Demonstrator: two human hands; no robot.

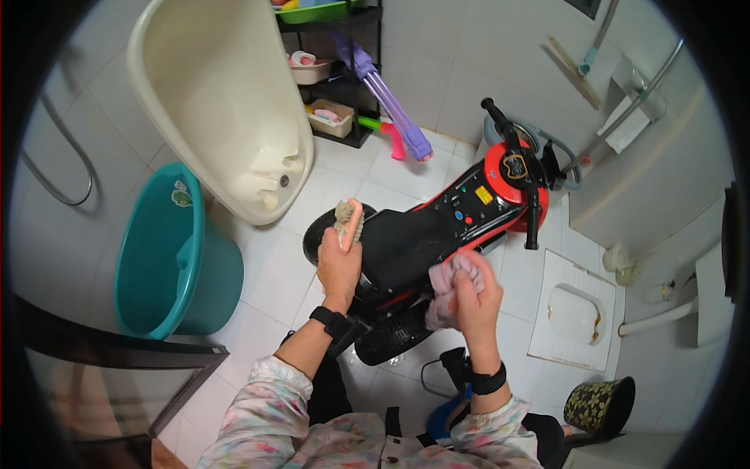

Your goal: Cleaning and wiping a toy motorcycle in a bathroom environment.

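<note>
My left hand (338, 270) is closed round a scrubbing brush with a pink-orange handle (352, 221) and pale, worn bristles. It is held above the rear of a black and red children's ride-on motorcycle (410, 234), near the seat and a back wheel. My right hand (478, 301) grips a crumpled pinkish-grey cloth (445, 293) at the motorcycle's near side, just above the other rear wheel (393, 336). Whether the cloth touches the bodywork I cannot tell. The handlebars (513, 148) point away to the upper right.
A cream baby bathtub (211, 94) leans at the upper left, beside a teal tub (223, 285). Behind stands a black shelf (355, 133) with baskets; a purple toy gun (398, 117) leans on it. A squat toilet (574, 313) and patterned bin (598, 406) are right.
</note>
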